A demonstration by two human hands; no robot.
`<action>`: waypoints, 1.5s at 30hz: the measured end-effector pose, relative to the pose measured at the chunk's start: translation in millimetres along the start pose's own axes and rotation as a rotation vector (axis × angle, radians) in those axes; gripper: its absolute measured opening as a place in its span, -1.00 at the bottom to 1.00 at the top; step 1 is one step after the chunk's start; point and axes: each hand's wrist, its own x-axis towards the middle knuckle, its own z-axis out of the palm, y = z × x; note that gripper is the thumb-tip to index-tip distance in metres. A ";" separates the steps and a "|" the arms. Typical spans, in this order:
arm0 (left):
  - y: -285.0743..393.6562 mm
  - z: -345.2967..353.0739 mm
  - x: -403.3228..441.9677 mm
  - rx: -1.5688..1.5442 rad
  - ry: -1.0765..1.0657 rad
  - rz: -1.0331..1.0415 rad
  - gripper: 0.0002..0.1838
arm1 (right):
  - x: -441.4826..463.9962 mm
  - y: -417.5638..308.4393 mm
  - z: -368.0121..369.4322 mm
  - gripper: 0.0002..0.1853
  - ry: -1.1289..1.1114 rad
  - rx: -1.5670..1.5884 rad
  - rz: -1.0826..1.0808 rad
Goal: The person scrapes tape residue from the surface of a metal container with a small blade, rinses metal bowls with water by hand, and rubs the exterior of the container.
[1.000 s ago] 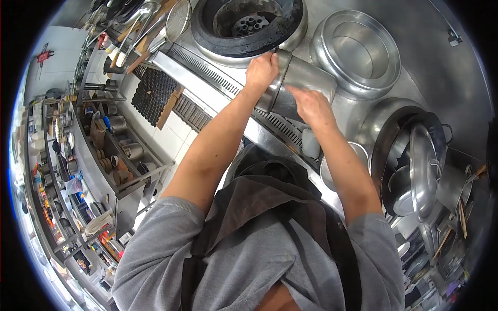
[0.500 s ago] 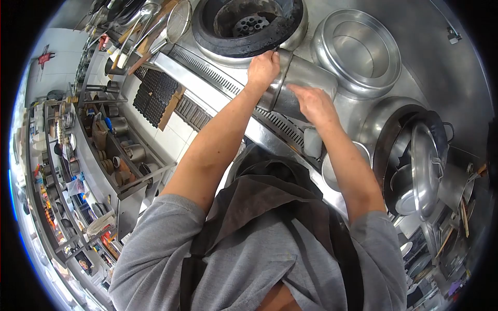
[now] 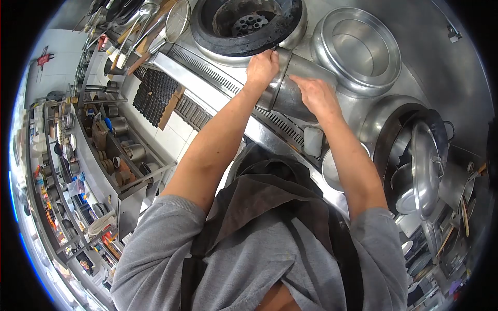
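A metal pot [image 3: 306, 75] lies on its side on the steel stove top, its curved wall facing up. At its end near the black burner ring [image 3: 248, 26], my left hand [image 3: 263, 67] is closed round a dark handle, mostly hidden by the fingers. My right hand [image 3: 316, 93] is over the pot's wall, index finger stretched out toward the raised band around it. Whether that fingertip touches the metal is hard to tell.
A round steel pot [image 3: 358, 49] stands at the upper right. A wok with a lid [image 3: 425, 168] is at the right. Ladles and a strainer [image 3: 178, 20] lie at the upper left. A slotted drain [image 3: 207, 70] runs along the stove edge, with shelves [image 3: 122, 150] at the left.
My right hand has shifted slightly up along the pot's wall, its index finger now nearer the band. My left hand keeps its hold in nearly the same place.
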 end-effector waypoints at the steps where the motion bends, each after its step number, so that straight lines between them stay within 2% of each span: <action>1: -0.1 0.3 0.3 -0.016 0.014 0.012 -0.60 | -1.1 -2.4 -0.5 -0.53 -0.018 -0.004 0.004; 12: 2.2 -0.3 6.8 0.003 -0.029 -0.021 -0.60 | 7.1 2.7 -7.5 -0.64 -0.082 0.034 0.001; 15: 0.5 -2.5 5.6 0.019 -0.028 -0.030 -0.59 | 17.8 12.1 -9.3 -0.63 0.021 0.086 -0.012; 20: 7.4 -4.5 3.1 -0.014 -0.028 -0.030 -0.59 | 28.0 0.7 -14.5 -0.50 -0.073 -0.140 0.084; 24: 1.7 -2.3 3.2 0.016 -0.001 -0.018 -0.60 | 17.5 1.5 0.8 -0.47 -0.047 -0.082 0.061; 29: 2.6 -1.1 6.4 0.020 -0.013 -0.024 -0.60 | -6.4 -11.0 -4.8 -0.51 -0.156 -0.055 -0.039; 30: 1.9 -0.5 6.7 0.029 -0.003 -0.012 -0.61 | -5.1 -8.3 -2.8 -0.51 -0.155 -0.049 -0.038; 32: -0.2 1.1 7.0 0.041 0.000 0.002 -0.62 | -0.4 1.3 0.9 -0.49 0.005 0.020 -0.034; 39: 0.0 0.5 7.4 0.007 -0.012 -0.016 -0.61 | -18.3 -19.4 7.5 -0.49 -0.028 -0.074 0.014; 41: 2.7 0.7 8.8 0.016 -0.027 -0.032 -0.61 | -24.8 -20.8 8.5 -0.49 -0.159 -0.094 0.014; 45: 5.4 -2.8 7.7 0.030 -0.043 -0.064 -0.60 | -16.8 -9.8 10.8 -0.49 -0.040 -0.076 0.005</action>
